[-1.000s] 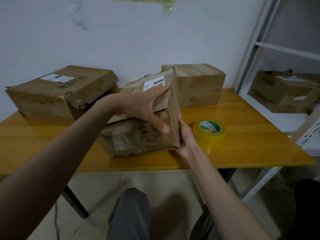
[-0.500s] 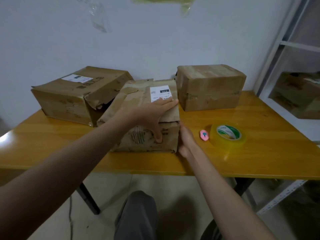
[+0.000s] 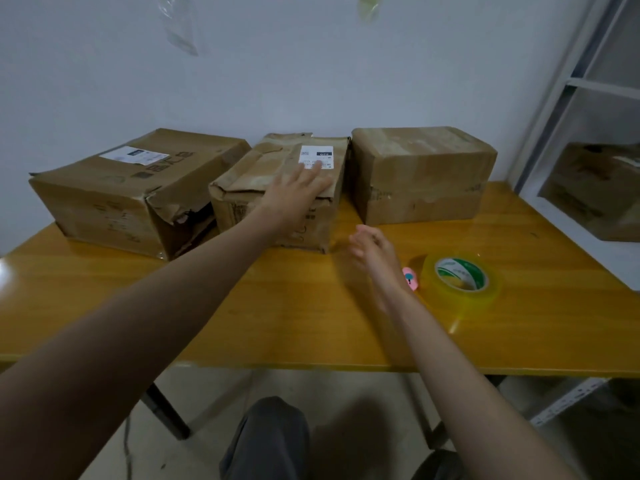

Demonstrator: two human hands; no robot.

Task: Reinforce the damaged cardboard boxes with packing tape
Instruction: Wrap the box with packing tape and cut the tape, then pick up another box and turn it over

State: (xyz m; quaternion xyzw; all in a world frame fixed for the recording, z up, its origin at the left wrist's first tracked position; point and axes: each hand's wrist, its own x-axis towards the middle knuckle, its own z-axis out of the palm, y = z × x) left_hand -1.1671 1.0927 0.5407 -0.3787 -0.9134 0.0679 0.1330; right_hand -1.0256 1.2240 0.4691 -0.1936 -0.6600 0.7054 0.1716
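Three cardboard boxes stand in a row along the back of the yellow tabletop [image 3: 173,306], against the white wall. The left box [image 3: 114,195] is the largest; its near right corner is torn open and caved in, with a white label on top. The middle box [image 3: 277,188] is crumpled, its top flap creased and sagging at the front edge, and it carries a white shipping label near the back. It stands just beside the right box [image 3: 419,174], which looks the most intact, with old tape across its top and front.

The left hand [image 3: 294,192] lies flat on top of the middle box, fingers straight and slightly spread, fingertips reaching the label. The right hand [image 3: 370,244] hovers over the tabletop just off the middle box's near right corner, touching nothing; it is motion-blurred, fingers loosely extended.

A roll of packing tape [image 3: 462,278] lies flat on the tabletop to the right of the right hand. A small pink cutter [image 3: 411,278] sits just beside the roll, partly hidden by the right wrist.

A white metal shelf [image 3: 568,109] at far right holds another cardboard box [image 3: 595,188].
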